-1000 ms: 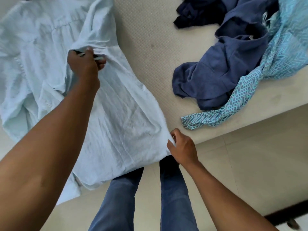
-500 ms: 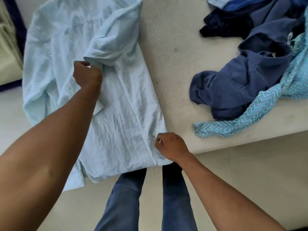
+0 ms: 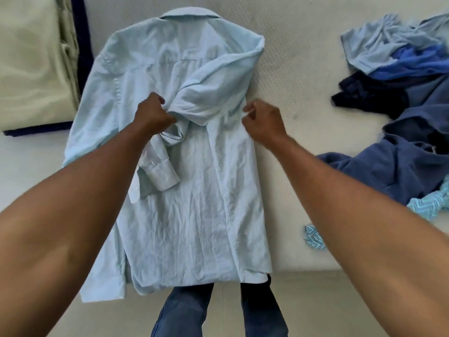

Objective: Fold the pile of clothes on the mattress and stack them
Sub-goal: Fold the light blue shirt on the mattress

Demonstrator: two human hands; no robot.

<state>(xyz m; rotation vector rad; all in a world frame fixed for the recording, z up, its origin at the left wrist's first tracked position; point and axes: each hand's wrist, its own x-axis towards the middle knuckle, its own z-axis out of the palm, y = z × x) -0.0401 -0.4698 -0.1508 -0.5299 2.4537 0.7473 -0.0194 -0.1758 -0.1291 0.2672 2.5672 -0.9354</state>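
The shirt [image 3: 194,215] lies back-up on the mattress [image 3: 291,69], right in front of the person. Its long axis runs straight away from them: collar [image 3: 187,14] at the far end, hem [image 3: 201,280] at the near edge, just spilling over toward the floor [image 3: 340,302]. One sleeve [image 3: 213,88] is folded across the back, and its cuff [image 3: 160,176] lies left of the middle.

The left hand [image 3: 153,113] is a closed fist bunching that sleeve at mid-back. The right hand [image 3: 263,121] has its fingers curled and pinches the shirt's right edge at about the same height. The other sleeve trails down the left side, its end hanging past the mattress edge.

To the left, touching the shirt's shoulder, sits a folded stack [image 3: 36,69], pale cloth over navy. To the right is the loose pile [image 3: 401,132] of blue garments, with a strip of bare mattress between it and the shirt. Bare mattress also shows beyond the collar.
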